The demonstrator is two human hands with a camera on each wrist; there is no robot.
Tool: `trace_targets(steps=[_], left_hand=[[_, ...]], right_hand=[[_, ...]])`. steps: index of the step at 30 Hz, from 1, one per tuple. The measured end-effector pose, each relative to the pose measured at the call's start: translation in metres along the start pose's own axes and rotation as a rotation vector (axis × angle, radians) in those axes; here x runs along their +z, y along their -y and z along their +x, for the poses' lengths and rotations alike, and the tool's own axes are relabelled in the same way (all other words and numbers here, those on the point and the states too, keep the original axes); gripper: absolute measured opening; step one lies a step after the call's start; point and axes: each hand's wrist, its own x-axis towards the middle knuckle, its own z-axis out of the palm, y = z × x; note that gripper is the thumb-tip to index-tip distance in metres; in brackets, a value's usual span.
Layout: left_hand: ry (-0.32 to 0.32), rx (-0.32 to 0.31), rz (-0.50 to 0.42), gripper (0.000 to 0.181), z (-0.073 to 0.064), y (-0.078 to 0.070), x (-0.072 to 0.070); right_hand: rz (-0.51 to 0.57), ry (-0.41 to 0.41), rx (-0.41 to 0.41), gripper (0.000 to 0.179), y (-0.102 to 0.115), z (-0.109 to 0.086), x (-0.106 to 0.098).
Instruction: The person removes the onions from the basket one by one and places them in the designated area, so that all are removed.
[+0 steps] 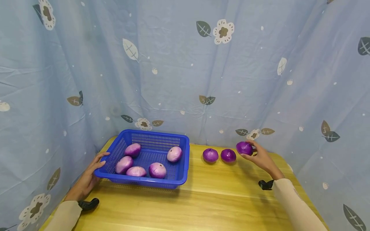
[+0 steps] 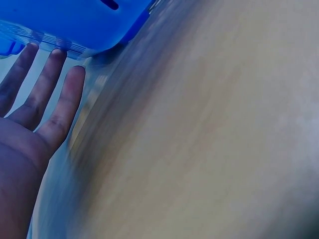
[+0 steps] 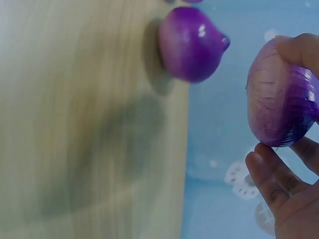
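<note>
At the left end of the blue plastic basket [image 1: 181,179], my left hand [image 1: 89,173] touches the rim. In the left wrist view, the fingers [image 2: 65,107] are straight and spread against the basket's side. Several purple onions [image 1: 157,170] lie inside the basket. On the right, my right hand [image 1: 261,158] pinches a purple onion [image 1: 243,148] between thumb and fingers. The right wrist view has that onion [image 3: 276,94] off the table. Two more onions, one lighter [image 1: 210,155] and one darker [image 1: 228,155], sit on the table just left of the held one.
The basket stands on a yellow wood-grain table [image 1: 202,205], towards its back left. A blue curtain [image 1: 179,64] with leaves and flowers hangs round the back and sides, close behind the basket and the loose onions.
</note>
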Motion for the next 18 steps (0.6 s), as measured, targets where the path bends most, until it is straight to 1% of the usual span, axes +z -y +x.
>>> trace_targets(steps=[7, 14, 18], left_hand=[[-0.002, -0.002, -0.003, 0.044, -0.002, -0.002, -0.001], [0.037, 0.026, -0.035, 0.043, -0.001, -0.002, -0.002], [0.035, 0.027, -0.031, 0.043, -0.001, -0.001, -0.001]], right_hand=[[-0.049, -0.007, 0.01, 0.079, -0.019, -0.006, -0.001], [-0.081, -0.016, 0.031, 0.073, -0.03, -0.011, 0.002], [-0.098, -0.021, 0.045, 0.073, -0.036, -0.014, 0.005]])
